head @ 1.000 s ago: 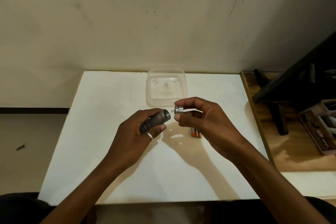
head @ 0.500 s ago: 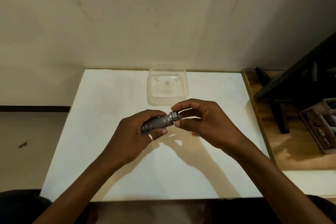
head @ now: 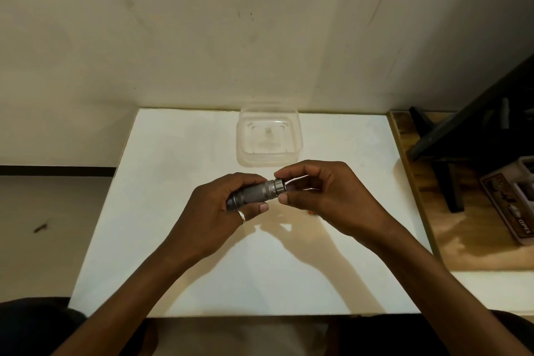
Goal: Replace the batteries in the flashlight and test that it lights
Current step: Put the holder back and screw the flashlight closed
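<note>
Above the white counter [head: 173,240], the end cap [head: 278,184] now sits on the flashlight [head: 254,193]; one second ago it was held apart from the open tube. Left hand [head: 213,211], grip closed round the barrel. Right hand [head: 320,196], grip pinching the cap, probably threading it. Judged: batteries in, light test pending. Spent cells [head: 311,213], earlier plain on the counter, now mostly hidden. Clear container [head: 268,136] unmoved.

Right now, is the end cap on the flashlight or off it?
On: the end cap sits against the flashlight body, pinched by the right hand. Whether it is fully tightened, cannot tell.
</note>
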